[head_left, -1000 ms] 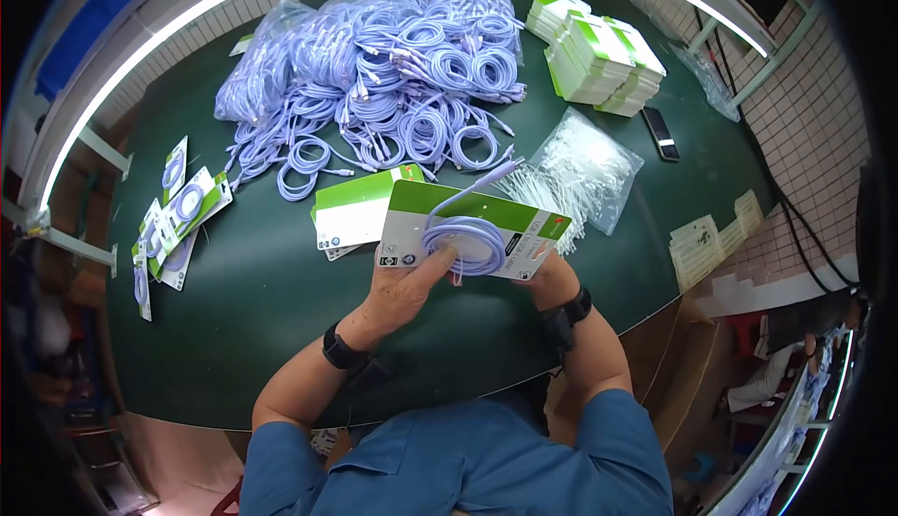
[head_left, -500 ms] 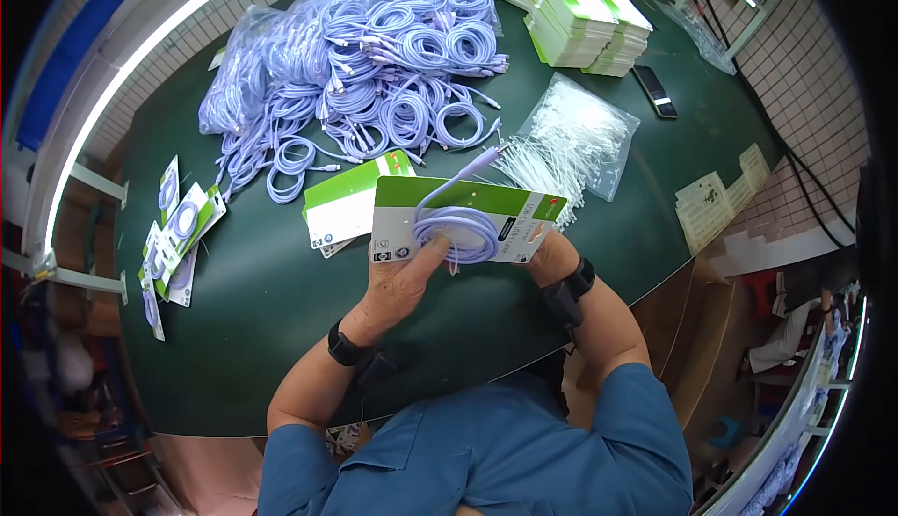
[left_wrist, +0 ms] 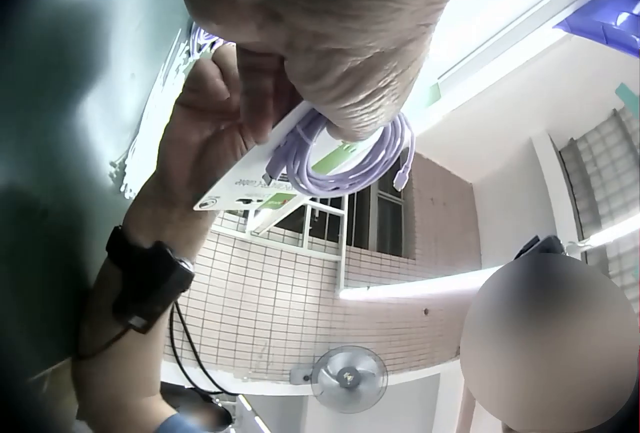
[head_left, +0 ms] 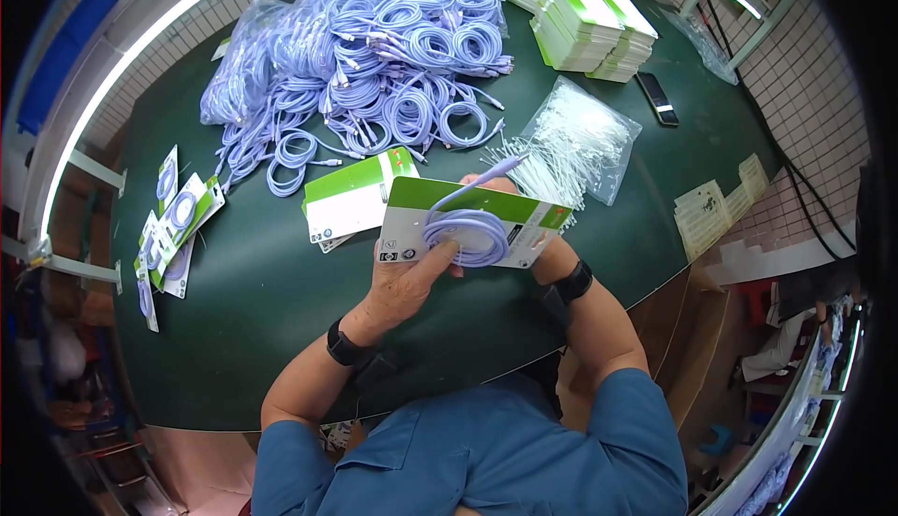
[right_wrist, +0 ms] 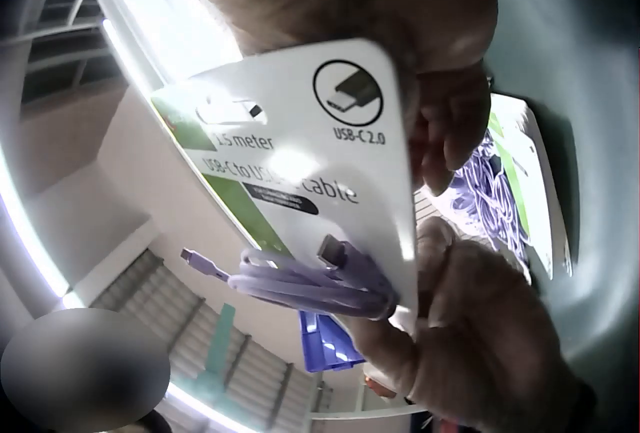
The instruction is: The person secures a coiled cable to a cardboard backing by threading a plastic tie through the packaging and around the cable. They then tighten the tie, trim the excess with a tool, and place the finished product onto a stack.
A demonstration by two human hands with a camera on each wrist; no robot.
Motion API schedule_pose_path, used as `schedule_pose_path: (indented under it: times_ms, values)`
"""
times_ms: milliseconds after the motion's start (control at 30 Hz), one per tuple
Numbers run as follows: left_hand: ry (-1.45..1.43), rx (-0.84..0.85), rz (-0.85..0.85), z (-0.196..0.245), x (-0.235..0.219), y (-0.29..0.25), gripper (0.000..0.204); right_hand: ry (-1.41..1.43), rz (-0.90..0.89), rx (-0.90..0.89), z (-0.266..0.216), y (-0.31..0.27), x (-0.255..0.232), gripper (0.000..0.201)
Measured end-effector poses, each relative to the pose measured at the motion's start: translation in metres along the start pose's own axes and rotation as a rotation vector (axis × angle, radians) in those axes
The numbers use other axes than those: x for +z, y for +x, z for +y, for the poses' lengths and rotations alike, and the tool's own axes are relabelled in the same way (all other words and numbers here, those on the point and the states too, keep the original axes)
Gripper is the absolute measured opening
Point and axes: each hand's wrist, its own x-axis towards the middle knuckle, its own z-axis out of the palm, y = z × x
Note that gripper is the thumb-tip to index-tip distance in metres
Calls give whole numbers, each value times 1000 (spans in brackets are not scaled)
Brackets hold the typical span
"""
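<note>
A white and green card (head_left: 402, 226) with a coiled lilac USB-C cable (head_left: 482, 240) on its front is held up over the table. My left hand (head_left: 398, 291) grips the card's lower left part, thumb pressed on the coil. One cable end sticks up past the card's top edge. My right hand (head_left: 558, 261) is at the right end, largely hidden behind the card, with fingers showing above the top edge. In the right wrist view, the right hand's curled fingers (right_wrist: 455, 118) are behind the card; I cannot tell what they hold.
Behind lies a big heap of lilac cables (head_left: 374, 58). Loose cards (head_left: 346, 207) lie near the held card. Finished-looking carded cables (head_left: 178, 226) are at left. Back right are stacked cards (head_left: 589, 29), a bag of white cable ties (head_left: 580, 137) and a phone (head_left: 658, 100).
My right fingers have moved up behind the card and now show over its top edge. The left hand keeps its grip on card and coil. The head view has shifted slightly.
</note>
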Motion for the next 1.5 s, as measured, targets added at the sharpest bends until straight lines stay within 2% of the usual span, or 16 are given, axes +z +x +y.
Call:
schedule_pose_path:
  times_ms: [100,133,233,267,367,433,533,800,900,1067,1167,1200,1300,1333,1433,1500]
  values:
    - [-30,-21,31,2,2,2,32,-362,121,-28,8,-2,-8,46]
    - [-64,-36,47,3,2,3,33,-362,115,-28,14,-2,-9,46]
    - [-95,-78,70,6,4,1,35,548,229,150,36,-11,2,44]
    - [-94,-94,83,7,5,2,36,545,225,151,38,-14,2,44]
    - [-56,-120,73,5,1,1,42,949,203,299,40,-22,6,44]
    - [18,-132,31,3,-4,1,50,861,199,303,52,-28,4,44]
    - [-78,-162,81,11,2,5,47,690,194,305,57,-29,4,45]
    - [-43,-197,72,12,2,5,44,970,257,315,27,-19,20,41]
    - [-65,-186,86,3,-3,6,43,54,212,-12,15,0,20,35]
    - [-186,-229,161,1,-3,-1,43,-62,245,22,28,3,2,32]
    - [-205,-225,206,1,-8,-3,44,-99,488,336,11,5,-16,31]
    - [-186,-220,218,-2,-12,-6,44,-100,475,341,2,6,-15,31]
    - [-174,-198,287,-9,-18,-13,45,366,517,247,-33,14,-3,26]
    - [-172,-187,320,-11,-19,-14,45,368,505,253,-37,16,4,26]
    - [-172,-174,356,-18,-28,-20,46,-551,281,234,-41,13,26,25]
    - [-173,-173,347,-19,-35,-26,47,-555,280,237,-40,12,26,25]
